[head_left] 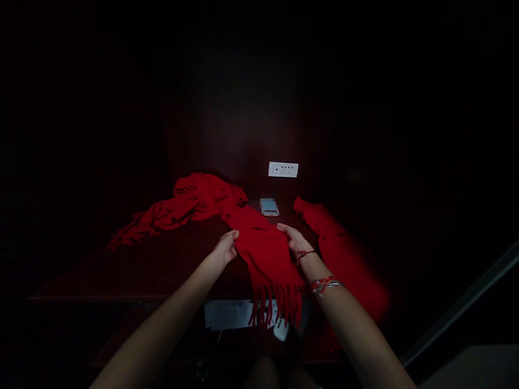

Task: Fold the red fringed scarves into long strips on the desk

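A long red scarf (259, 243) with a fringed end lies across a dark wooden table (154, 265). Its fringe hangs over the front edge. My left hand (225, 247) grips the scarf's left edge, fingers curled on the cloth. At the right edge my right hand (295, 239) pinches the same strip; red bracelets circle that wrist. The rest of the scarf bunches up at the back left.
A second red cloth (344, 254) lies at the right side of the table. A phone (269, 207) rests near the back, below a white wall socket (283, 169). White paper (227, 315) shows under the table's front edge. The surroundings are very dark.
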Demonstrator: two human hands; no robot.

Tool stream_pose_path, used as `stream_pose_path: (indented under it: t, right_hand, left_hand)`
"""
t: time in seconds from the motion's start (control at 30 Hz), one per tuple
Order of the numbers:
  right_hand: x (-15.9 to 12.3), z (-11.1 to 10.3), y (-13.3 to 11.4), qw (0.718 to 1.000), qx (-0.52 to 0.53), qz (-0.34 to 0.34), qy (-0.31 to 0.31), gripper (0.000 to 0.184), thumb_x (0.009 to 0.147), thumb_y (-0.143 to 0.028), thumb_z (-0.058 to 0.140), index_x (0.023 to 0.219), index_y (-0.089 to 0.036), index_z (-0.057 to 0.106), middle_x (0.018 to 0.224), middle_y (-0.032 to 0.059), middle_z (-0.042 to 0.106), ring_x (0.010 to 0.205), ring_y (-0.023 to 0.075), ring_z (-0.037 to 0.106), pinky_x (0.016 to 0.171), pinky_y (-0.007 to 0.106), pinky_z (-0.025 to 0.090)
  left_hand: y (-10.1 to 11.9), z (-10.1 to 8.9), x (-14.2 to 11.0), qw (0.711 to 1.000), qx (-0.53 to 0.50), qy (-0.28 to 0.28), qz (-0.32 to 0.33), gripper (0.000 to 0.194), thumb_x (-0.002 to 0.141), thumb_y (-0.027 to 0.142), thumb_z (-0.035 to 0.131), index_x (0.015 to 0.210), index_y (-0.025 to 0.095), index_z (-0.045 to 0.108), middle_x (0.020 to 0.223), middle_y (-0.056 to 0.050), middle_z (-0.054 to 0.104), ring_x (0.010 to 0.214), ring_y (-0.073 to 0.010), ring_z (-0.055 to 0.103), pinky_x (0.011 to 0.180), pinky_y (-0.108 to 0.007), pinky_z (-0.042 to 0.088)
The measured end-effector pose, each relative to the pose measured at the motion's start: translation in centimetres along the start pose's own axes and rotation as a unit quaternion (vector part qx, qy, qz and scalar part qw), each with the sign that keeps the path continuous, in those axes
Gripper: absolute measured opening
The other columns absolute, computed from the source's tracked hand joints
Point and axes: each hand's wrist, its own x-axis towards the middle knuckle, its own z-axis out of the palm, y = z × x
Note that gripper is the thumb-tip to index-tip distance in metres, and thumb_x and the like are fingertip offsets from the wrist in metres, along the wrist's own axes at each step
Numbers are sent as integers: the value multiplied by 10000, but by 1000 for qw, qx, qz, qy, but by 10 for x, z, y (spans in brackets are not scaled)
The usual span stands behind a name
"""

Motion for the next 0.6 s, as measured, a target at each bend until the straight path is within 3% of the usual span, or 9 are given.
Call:
stream_pose_path:
  t: [0.1, 0.17, 0.23, 0.33, 0.5, 0.6]
  right_hand:
    - [-9, -5, 0, 998, -4, 53, 16, 160, 612, -104, 516, 762, -158, 523, 591, -24, 562, 504, 91, 525, 531, 224, 451]
    - [-21, -10, -5, 997, -8, 72, 19, 176, 612, -125, 540, 783, -160, 514, 589, -28, 553, 473, 81, 500, 484, 206, 432]
    - [-36, -16, -11, 996, -30, 89, 12, 268, 609, -173, 582, 863, -178, 496, 622, -27, 562, 477, 78, 496, 449, 190, 413]
    - [-63, -25, -22, 991, -76, 104, -33, 474, 574, -165, 633, 1004, -224, 441, 717, -13, 585, 545, 85, 526, 449, 175, 414]
    - [-94, -33, -37, 987, 16, 125, -102, 596, 613, -59, 552, 1145, -218, 337, 747, 3, 587, 533, 84, 547, 500, 211, 462]
    - [-100, -38, -40, 985, 53, 126, -110, 567, 647, -53, 515, 1163, -201, 334, 767, 23, 595, 549, 85, 563, 516, 202, 474]
  left_hand:
    - [1, -8, -8, 998, 46, -33, -30, 53, 734, 118, 495, 717, 152, 457, 525, 27, 545, 421, -80, 524, 472, -201, 445]
    - [2, -13, -18, 991, 107, -62, -48, 121, 718, 231, 549, 748, 159, 457, 558, 22, 570, 441, -86, 542, 468, -199, 440]
    - [0, -17, -31, 979, 170, -92, -60, 242, 663, 321, 604, 783, 162, 467, 615, 10, 600, 478, -89, 560, 472, -185, 430]
    - [-5, -17, -50, 964, 224, -133, -51, 301, 594, 299, 663, 807, 145, 514, 650, -6, 621, 496, -80, 559, 443, -146, 388]
    - [-9, -10, -69, 979, 116, -169, -14, 149, 692, 212, 576, 811, 124, 560, 706, -28, 629, 579, -87, 571, 551, -167, 433]
    - [-9, -13, -76, 976, 73, -194, -60, 167, 725, 220, 533, 873, 144, 524, 713, -29, 620, 587, -118, 578, 565, -225, 455]
